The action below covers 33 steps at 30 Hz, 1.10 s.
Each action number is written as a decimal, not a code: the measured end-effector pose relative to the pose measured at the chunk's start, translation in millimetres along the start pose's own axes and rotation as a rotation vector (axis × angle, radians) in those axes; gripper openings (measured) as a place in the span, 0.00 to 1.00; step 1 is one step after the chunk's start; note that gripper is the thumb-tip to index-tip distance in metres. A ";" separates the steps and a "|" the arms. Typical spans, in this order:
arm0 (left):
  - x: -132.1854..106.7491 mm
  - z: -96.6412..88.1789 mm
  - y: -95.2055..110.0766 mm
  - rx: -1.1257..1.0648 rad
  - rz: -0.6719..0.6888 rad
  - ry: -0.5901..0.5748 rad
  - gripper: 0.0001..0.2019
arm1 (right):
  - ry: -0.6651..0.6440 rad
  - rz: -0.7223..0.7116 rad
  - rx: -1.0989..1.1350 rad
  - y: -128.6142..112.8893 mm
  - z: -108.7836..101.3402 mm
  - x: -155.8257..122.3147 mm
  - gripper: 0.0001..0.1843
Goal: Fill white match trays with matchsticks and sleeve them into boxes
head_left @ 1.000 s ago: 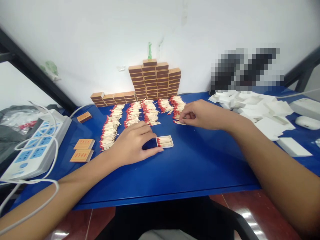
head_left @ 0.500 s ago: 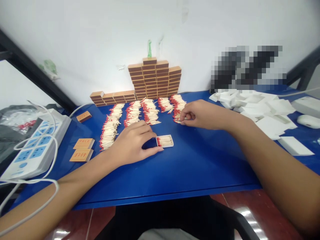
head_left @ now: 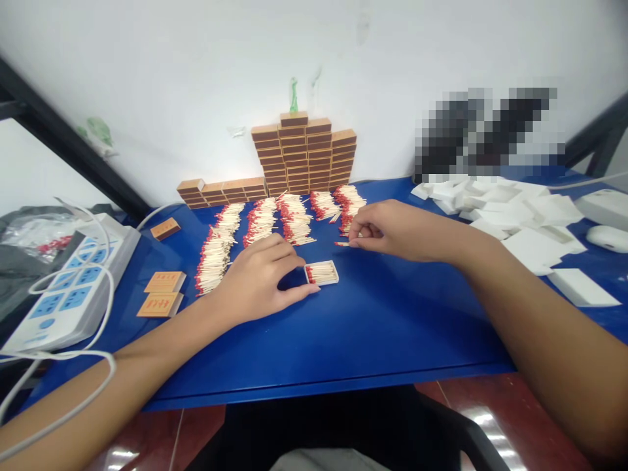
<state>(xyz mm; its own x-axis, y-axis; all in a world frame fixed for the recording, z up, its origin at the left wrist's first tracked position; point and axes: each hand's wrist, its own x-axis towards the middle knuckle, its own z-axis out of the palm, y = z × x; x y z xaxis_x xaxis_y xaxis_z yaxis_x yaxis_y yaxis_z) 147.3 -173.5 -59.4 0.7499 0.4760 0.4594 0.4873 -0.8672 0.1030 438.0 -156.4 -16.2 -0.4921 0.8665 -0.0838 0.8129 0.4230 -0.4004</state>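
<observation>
My left hand (head_left: pixel 267 275) rests on the blue table with its thumb along the near side of a white matchbox tray (head_left: pixel 337 275) and its fingers at the tray's left end. Red-headed matches (head_left: pixel 321 271) lie lengthwise in that tray, heads to the left. Above and right of it, my right hand (head_left: pixel 377 226) pinches matches (head_left: pixel 343 244) whose red heads point left; how many is unclear. Just behind the right hand is a column of loose matches (head_left: pixel 349 203). More match columns (head_left: pixel 294 219) lie behind the left hand.
Closed matchboxes (head_left: pixel 307 157) are stacked against the wall. Two orange matchboxes (head_left: pixel 159 305) and a single one (head_left: pixel 165 229) lie left, by a power strip (head_left: pixel 73 288) with white cables. White trays (head_left: pixel 520 216) are heaped at right, near a white mouse (head_left: pixel 608 239).
My right hand has drawn back slightly from the match column, bringing pinched matches down toward me. My left hand and the tray have shifted very slightly left.
</observation>
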 end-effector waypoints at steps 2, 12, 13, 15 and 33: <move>-0.4 0.7 -0.6 0.013 -0.010 0.019 0.17 | 0.002 -0.043 0.041 -5.7 1.8 -2.3 0.10; 0.0 1.5 -1.3 0.016 -0.009 0.025 0.18 | 0.011 -0.204 0.121 -24.8 27.4 -3.7 0.05; 0.0 1.3 -1.1 0.011 -0.010 0.022 0.18 | 0.021 -0.209 0.126 -26.7 28.7 -3.9 0.05; 0.0 0.9 -1.0 0.005 -0.017 0.013 0.17 | 0.032 -0.209 0.139 -29.1 29.9 -4.4 0.05; 0.4 0.6 -2.4 -0.001 0.007 0.015 0.18 | -0.044 -0.181 0.145 -23.8 25.0 -4.7 0.04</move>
<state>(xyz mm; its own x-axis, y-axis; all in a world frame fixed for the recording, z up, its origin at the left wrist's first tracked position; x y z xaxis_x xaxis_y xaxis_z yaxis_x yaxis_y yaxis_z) 146.7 -171.1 -59.9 0.7464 0.4675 0.4737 0.4815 -0.8707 0.1007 413.2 -177.2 -29.2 -0.6417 0.7660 -0.0375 0.6585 0.5252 -0.5390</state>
